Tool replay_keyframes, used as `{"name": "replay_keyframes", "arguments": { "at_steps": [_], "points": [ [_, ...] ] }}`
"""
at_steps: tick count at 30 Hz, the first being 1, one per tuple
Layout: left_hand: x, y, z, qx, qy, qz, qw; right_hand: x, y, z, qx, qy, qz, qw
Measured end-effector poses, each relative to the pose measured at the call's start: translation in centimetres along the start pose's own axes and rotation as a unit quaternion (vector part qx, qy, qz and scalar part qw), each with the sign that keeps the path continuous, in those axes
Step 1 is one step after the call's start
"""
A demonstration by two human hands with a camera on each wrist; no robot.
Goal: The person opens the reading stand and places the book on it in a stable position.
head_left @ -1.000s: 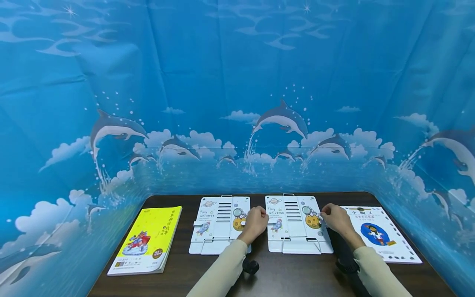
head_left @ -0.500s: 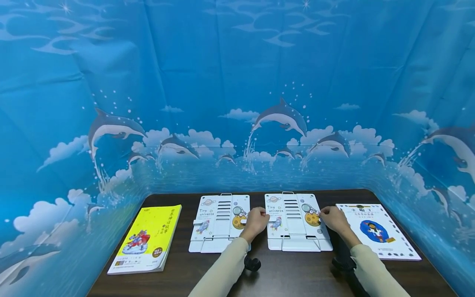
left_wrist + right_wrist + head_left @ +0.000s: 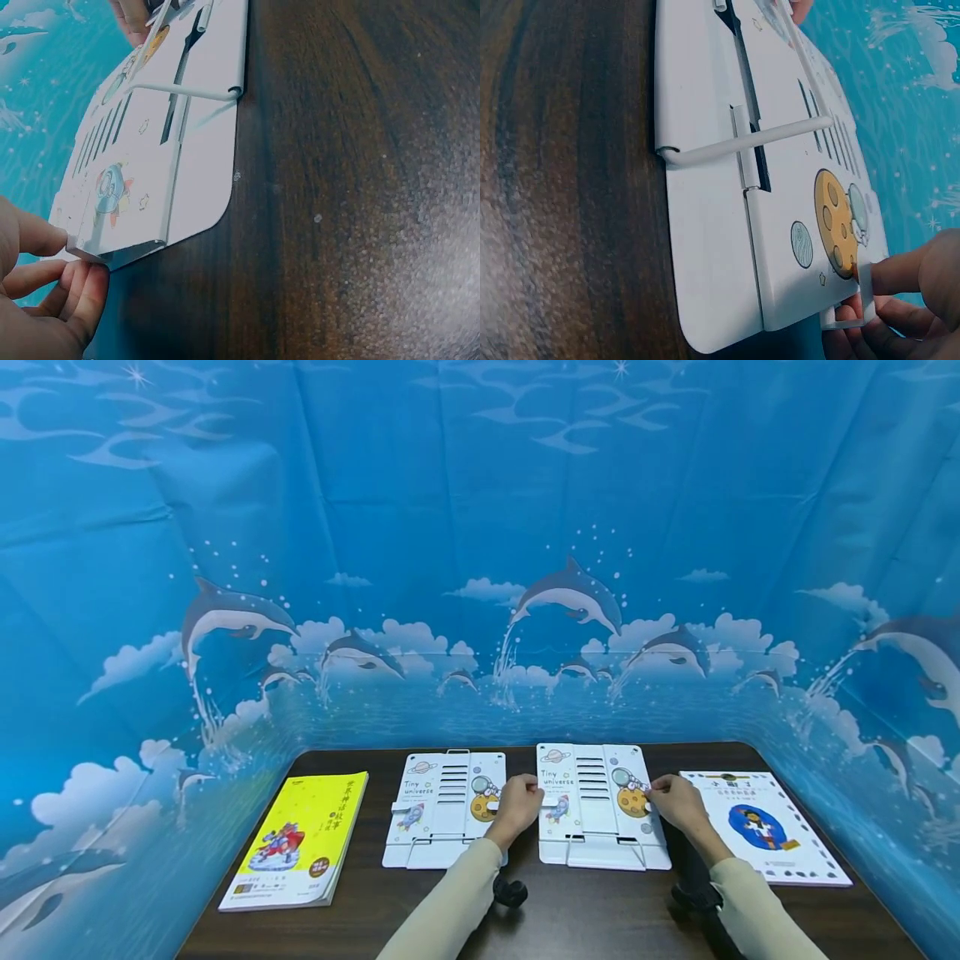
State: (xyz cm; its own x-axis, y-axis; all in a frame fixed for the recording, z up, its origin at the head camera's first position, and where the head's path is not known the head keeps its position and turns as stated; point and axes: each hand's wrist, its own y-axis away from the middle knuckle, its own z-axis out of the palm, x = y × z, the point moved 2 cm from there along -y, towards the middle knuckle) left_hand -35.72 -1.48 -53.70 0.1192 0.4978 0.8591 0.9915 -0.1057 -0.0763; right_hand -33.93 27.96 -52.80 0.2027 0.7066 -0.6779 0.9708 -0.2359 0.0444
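Note:
A white book stand (image 3: 600,853) printed "Tiny universe" is between my two hands, right of the middle of the table. My left hand (image 3: 517,806) pinches the clip at its left edge; in the left wrist view the thumb and fingers grip that clip (image 3: 86,251) near a rocket print. At the right edge my right hand (image 3: 678,802) holds the other clip (image 3: 865,292), beside the yellow moon print. The panel leans up from its base ledge (image 3: 705,277). A wire page holder (image 3: 757,140) crosses the ledge in the right wrist view.
A second matching book stand (image 3: 442,857) lies just left of my left hand, partly covered by it. A thick yellow book (image 3: 315,818) is at the far left, a white book (image 3: 757,831) at the right. A dolphin-printed blue curtain (image 3: 480,568) surrounds the dark wooden table (image 3: 592,918).
The right book stand's panel has tilted up a little, its top edge rising. The wire loop seen above that edge earlier is now hidden. Both hands stay at its sides.

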Motion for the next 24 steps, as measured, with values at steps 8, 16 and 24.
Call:
{"name": "replay_keyframes", "arguments": {
  "at_steps": [8, 16, 24],
  "points": [
    [0.5, 0.0, -0.4, 0.008, 0.026, -0.009, 0.9996, -0.2, 0.6, -0.6, 0.004, -0.047, 0.004, 0.9989],
    [0.9, 0.1, -0.5, 0.037, 0.054, 0.002, 0.9979, -0.6, 1.5, -1.4, -0.001, -0.063, 0.005, 0.998],
    [1.4, 0.7, -1.0, 0.044, 0.084, 0.008, 0.9954, -0.7, 2.3, -2.0, 0.007, -0.066, 0.001, 0.9978]
  ]
}}
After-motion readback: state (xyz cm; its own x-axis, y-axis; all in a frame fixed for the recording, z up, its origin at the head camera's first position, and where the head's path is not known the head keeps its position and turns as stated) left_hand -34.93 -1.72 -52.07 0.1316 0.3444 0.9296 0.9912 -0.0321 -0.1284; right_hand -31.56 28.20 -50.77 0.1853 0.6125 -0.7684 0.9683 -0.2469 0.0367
